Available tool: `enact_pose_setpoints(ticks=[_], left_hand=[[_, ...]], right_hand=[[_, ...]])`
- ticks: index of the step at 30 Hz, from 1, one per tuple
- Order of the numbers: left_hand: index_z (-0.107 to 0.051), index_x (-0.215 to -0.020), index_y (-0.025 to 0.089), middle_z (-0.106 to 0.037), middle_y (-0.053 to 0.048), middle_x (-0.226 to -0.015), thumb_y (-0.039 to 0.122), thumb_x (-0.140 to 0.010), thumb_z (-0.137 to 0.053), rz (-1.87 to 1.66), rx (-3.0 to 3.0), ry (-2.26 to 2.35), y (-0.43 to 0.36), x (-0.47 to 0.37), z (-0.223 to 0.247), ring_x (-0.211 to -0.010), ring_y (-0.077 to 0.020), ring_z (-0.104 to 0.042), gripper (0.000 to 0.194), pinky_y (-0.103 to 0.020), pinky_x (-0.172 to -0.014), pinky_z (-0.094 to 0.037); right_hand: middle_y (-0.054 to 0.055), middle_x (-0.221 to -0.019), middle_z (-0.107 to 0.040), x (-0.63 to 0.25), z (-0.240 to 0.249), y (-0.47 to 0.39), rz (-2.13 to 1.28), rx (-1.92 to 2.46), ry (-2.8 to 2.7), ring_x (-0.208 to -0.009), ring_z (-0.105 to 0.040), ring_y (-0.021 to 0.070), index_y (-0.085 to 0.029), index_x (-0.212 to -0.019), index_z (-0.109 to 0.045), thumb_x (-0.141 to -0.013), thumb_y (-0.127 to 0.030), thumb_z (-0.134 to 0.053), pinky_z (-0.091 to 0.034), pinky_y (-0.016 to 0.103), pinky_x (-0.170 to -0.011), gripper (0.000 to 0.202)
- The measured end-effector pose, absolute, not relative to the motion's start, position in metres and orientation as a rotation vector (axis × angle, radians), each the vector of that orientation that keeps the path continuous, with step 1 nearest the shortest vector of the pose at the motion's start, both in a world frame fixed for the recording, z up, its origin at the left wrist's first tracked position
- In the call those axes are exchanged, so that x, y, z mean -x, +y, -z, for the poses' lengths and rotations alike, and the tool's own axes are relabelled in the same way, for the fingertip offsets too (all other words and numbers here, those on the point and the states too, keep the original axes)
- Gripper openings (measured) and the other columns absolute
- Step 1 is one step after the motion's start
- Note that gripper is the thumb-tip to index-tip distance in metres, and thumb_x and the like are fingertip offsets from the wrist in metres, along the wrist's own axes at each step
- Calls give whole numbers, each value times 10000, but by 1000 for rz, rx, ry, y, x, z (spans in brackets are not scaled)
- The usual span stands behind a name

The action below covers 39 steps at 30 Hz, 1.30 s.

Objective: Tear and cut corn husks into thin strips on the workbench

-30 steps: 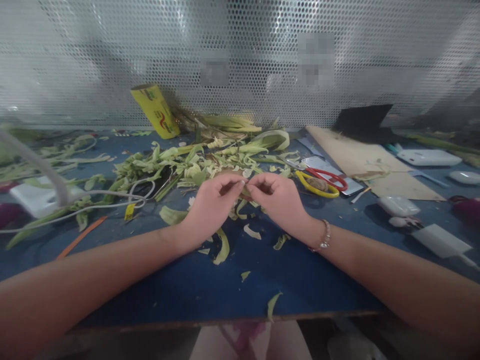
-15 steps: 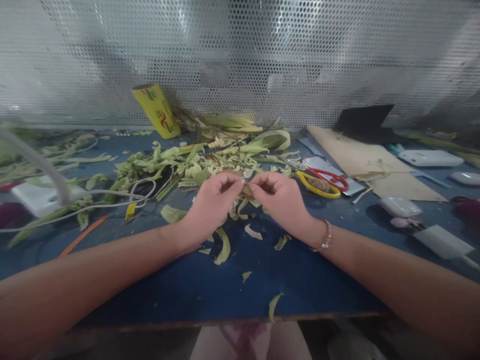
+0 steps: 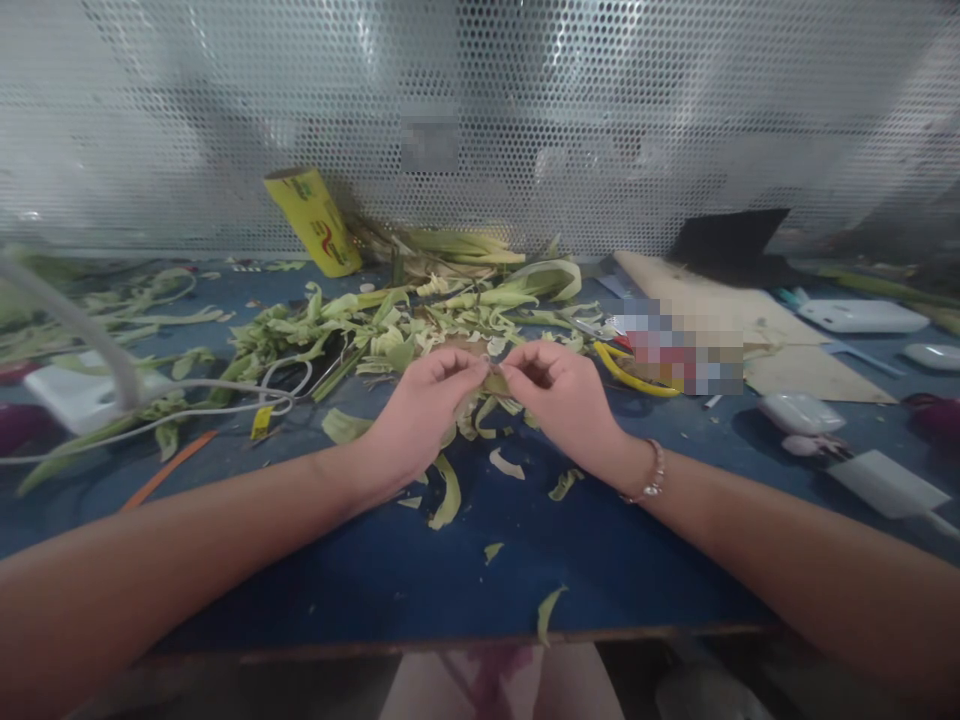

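Note:
My left hand (image 3: 424,415) and my right hand (image 3: 562,400) meet fingertip to fingertip above the middle of the blue table (image 3: 360,590). Both are closed in a pinch on a small green leaf piece (image 3: 495,383), mostly covered by the fingers. Behind and beneath them spreads a heap of pale green leaf strips and stalks (image 3: 390,335). Close by the hands lie a curled leaf strip (image 3: 448,495), a pale scrap (image 3: 507,464) and a small twisted scrap (image 3: 565,484). One narrow leaf piece (image 3: 550,612) rests at the table's front edge.
Scissors with a yellow handle (image 3: 630,375) lie right of the heap, partly blurred out. Brown cardboard (image 3: 787,373), a white charger (image 3: 889,483) and an earphone case (image 3: 801,412) are farther right. A yellow tube (image 3: 319,225) leans at the perforated screen (image 3: 495,80). A grey cable (image 3: 202,385) crosses the left.
The hands stay almost in place, still pinching the leaf piece, with only slight finger movement. Nothing else on the table has visibly moved.

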<state>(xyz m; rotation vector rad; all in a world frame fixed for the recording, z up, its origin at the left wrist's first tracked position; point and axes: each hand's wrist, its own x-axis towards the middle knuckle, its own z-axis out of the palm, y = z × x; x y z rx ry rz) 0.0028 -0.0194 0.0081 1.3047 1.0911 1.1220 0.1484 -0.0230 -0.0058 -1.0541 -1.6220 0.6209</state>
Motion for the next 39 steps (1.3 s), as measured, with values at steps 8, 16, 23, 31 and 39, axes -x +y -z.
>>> enact_pose_setpoints(ticks=[8, 16, 23, 31, 39], left_hand=[[-569, -617, 154, -569, -34, -683, 235, -686, -609, -1102, -1216, 1179, -25, -7, -15, -711, -137, -521, 114, -266, -677, -416], [-593, -606, 147, -546, -32, -618, 215, -689, -630, -1069, -1115, 1031, -24, -4, -15, -664, -130, -521, 113, -260, -663, -425], [-618, -642, 140, -548, -28, -618, 210, -703, -636, -1072, -1105, 1047, -26, -4, -15, -684, -132, -538, 95, -264, -710, -438], [-607, -613, 157, -605, -45, -674, 242, -726, -617, -1074, -1175, 1062, -36, -6, -23, -757, -156, -583, 142, -297, -790, -458], [-654, -705, 161, -658, -77, -785, 303, -715, -641, -1050, -1216, 1023, -41, -6, -26, -909, -208, -597, 143, -334, -840, -463]], right_hand=[[38, -818, -604, -151, 9, -24, -273, 898, -1829, -756, -572, 140, -195, -761, -591, -786, -186, -537, -489, 259, -613, 60], [16, -749, -650, -151, 6, -24, -193, 968, -1842, -721, -595, 134, -196, -723, -640, -772, -151, -573, -488, 266, -665, 94], [26, -743, -667, -152, 5, -25, -236, 1020, -1830, -723, -608, 142, -193, -734, -683, -776, -170, -574, -484, 274, -687, 118], [15, -727, -656, -152, 4, -27, -211, 1023, -1833, -705, -592, 140, -208, -729, -668, -780, -175, -570, -477, 275, -663, 115], [30, -750, -621, -155, 7, -22, -88, 962, -1892, -735, -567, 154, -207, -726, -615, -805, -192, -514, -466, 290, -682, 129]])
